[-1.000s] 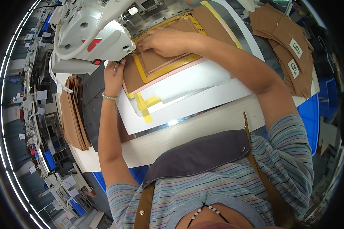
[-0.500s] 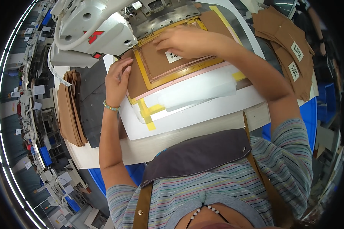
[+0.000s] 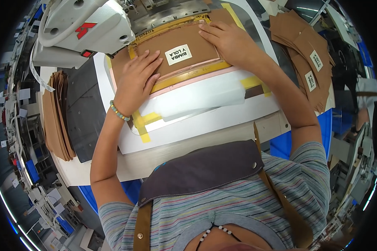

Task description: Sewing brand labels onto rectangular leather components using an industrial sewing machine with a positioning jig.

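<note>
both hands lie open and flat on the brown leather panel with a white label (image 3: 178,48), framed by a yellow-edged template (image 3: 188,73) on the white table (image 3: 205,123). the left hand (image 3: 136,79) presses its near-left part, the right hand (image 3: 228,39) its far-right. the white sewing machine head (image 3: 83,27) looms far left; stacks of brown pieces (image 3: 56,115) sit left, and more labelled brown pieces (image 3: 308,62) right.

Head camera, looking steeply down from above the person's chest.

The single fisheye view faces the bench (image 3: 222,129) at close range; its far edge bends under the sewing machine (image 3: 83,29), and the rim probably distorts side distances.
</note>
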Motion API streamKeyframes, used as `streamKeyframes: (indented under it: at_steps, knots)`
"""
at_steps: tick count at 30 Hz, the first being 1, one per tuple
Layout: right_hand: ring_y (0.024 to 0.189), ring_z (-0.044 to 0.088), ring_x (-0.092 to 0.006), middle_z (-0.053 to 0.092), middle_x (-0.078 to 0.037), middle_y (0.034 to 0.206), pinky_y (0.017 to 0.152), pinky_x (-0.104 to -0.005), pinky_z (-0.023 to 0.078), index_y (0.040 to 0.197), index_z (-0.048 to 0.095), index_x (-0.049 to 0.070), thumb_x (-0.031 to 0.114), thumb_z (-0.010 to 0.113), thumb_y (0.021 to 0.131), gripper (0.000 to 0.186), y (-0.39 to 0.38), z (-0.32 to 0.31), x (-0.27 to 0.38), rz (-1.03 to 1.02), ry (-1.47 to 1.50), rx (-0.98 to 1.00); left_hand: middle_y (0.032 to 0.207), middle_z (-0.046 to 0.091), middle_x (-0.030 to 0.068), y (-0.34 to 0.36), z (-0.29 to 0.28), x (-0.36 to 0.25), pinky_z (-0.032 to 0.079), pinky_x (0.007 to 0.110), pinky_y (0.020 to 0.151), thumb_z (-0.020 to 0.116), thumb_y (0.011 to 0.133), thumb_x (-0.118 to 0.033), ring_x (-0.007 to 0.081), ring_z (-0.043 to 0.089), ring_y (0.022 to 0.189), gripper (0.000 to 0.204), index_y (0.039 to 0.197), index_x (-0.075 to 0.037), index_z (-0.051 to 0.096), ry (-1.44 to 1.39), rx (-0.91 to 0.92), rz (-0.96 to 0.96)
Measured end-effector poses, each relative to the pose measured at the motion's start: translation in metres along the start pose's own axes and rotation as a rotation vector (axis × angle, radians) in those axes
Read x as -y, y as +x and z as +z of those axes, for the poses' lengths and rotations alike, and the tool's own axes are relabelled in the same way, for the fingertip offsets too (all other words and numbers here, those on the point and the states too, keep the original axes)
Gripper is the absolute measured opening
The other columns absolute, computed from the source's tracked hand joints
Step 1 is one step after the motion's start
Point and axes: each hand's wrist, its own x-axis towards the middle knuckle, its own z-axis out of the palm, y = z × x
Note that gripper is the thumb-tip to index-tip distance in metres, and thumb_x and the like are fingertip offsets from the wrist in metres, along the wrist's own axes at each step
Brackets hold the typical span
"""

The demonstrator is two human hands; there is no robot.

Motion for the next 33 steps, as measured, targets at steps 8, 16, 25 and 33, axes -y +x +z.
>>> streamKeyframes:
  at_steps: [8, 16, 25, 33]
  knots:
    - [0.121, 0.063, -0.0257, 0.067, -0.009, 0.142, 0.091, -0.0381, 0.056, 0.126, 0.069, 0.002, 0.003, 0.070, 0.086, 0.040, 0.010, -0.006, 0.003, 0.013, -0.013, 0.018, 0.159, 0.055, 0.0057, -0.004, 0.001, 0.000, 0.035, 0.047, 0.121, 0.065, 0.101, -0.016, 0.0366, 0.046, 0.149, 0.044, 0.145, -0.008, 0.062, 0.016, 0.032, -0.034]
    - [0.115, 0.064, -0.0256, 0.068, -0.009, 0.141, 0.090, -0.0367, 0.057, 0.123, 0.069, 0.002, 0.002, 0.072, 0.084, 0.039, 0.019, -0.013, 0.006, -0.009, -0.014, 0.042, 0.157, 0.057, 0.0076, 0.002, 0.003, -0.004, 0.040, 0.048, 0.120, 0.067, 0.101, -0.019, 0.0365, 0.047, 0.148, 0.045, 0.144, -0.007, 0.062, 0.017, 0.021, -0.048]
    - [0.112, 0.064, -0.0248, 0.069, -0.005, 0.138, 0.091, -0.0364, 0.056, 0.128, 0.069, 0.002, 0.006, 0.067, 0.088, 0.041, 0.022, -0.019, 0.007, -0.034, 0.032, 0.049, 0.159, 0.054, 0.0078, 0.002, 0.006, -0.004, 0.040, 0.047, 0.120, 0.067, 0.101, -0.020, 0.0358, 0.046, 0.148, 0.048, 0.147, -0.008, 0.059, 0.042, 0.025, -0.034]
    - [0.116, 0.063, -0.0239, 0.067, -0.005, 0.143, 0.091, -0.0362, 0.056, 0.129, 0.071, 0.004, 0.009, 0.067, 0.089, 0.041, 0.036, -0.013, 0.019, -0.099, -0.006, 0.045, 0.159, 0.053, 0.0082, -0.001, 0.005, -0.004, 0.041, 0.047, 0.119, 0.066, 0.102, -0.022, 0.0349, 0.046, 0.148, 0.047, 0.147, -0.009, 0.059, 0.035, 0.025, -0.031]
